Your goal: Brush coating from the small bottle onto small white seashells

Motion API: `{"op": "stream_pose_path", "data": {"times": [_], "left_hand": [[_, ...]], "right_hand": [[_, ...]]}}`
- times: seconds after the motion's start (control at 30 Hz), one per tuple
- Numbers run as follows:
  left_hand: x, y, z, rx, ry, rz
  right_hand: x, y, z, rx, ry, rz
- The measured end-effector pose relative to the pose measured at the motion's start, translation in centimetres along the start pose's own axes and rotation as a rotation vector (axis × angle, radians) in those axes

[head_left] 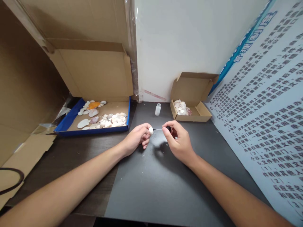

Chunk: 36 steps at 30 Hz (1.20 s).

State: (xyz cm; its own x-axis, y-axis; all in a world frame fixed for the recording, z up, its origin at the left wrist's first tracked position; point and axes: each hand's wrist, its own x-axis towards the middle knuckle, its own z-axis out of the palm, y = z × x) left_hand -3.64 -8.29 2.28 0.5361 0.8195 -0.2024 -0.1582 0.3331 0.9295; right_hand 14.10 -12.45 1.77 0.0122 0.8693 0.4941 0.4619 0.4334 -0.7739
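Between the fingertips of my left hand (137, 138) is a small white seashell (151, 130). My right hand (178, 140) pinches the black cap of a thin brush applicator (158, 129), and its tip points left, at or very close to the shell; whether they touch I cannot tell. Behind both hands stands a small glass bottle (157, 109), upright and uncapped, with whitish contents. Below the hands lies a dark grey mat (151, 189) with small white specks on it.
On the left, an open blue-edged cardboard box (92, 131) holds many shells and one orange piece (94, 105). A smaller open box (191, 118) with white and pinkish shells stands at the back right. A printed sign (267, 104) walls the right side, a white panel (180, 41) the back.
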Motion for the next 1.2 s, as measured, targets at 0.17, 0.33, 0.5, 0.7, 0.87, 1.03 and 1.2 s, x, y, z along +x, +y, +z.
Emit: {"op": "stream_pose_path", "data": {"times": [0.17,0.33,0.5,0.7,0.87,1.03,1.2], "left_hand": [[0.1,-0.06,0.04,0.017,0.007,0.005],[0.11,-0.04,0.12,0.018,0.019,0.017],[0.15,-0.05,-0.01,0.015,0.022,0.006],[0.1,-0.18,-0.11,0.011,0.016,0.009],[0.05,-0.12,-0.01,0.013,0.015,0.005],[-0.02,-0.1,-0.07,0.004,0.021,-0.004],[0.0,-0.07,-0.16,-0.011,0.01,-0.001]], "right_hand": [[0.0,0.11,-0.03,0.061,-0.036,0.022],[-0.08,-0.01,-0.03,0.029,-0.029,0.002],[-0.04,-0.18,0.07,-0.018,-0.029,-0.036],[0.09,0.0,0.03,0.047,-0.053,0.013],[-0.08,-0.05,0.07,0.031,-0.016,0.032],[-0.14,-0.12,0.12,0.053,-0.024,0.034],[0.08,0.03,0.13,0.112,-0.018,0.057]]}}
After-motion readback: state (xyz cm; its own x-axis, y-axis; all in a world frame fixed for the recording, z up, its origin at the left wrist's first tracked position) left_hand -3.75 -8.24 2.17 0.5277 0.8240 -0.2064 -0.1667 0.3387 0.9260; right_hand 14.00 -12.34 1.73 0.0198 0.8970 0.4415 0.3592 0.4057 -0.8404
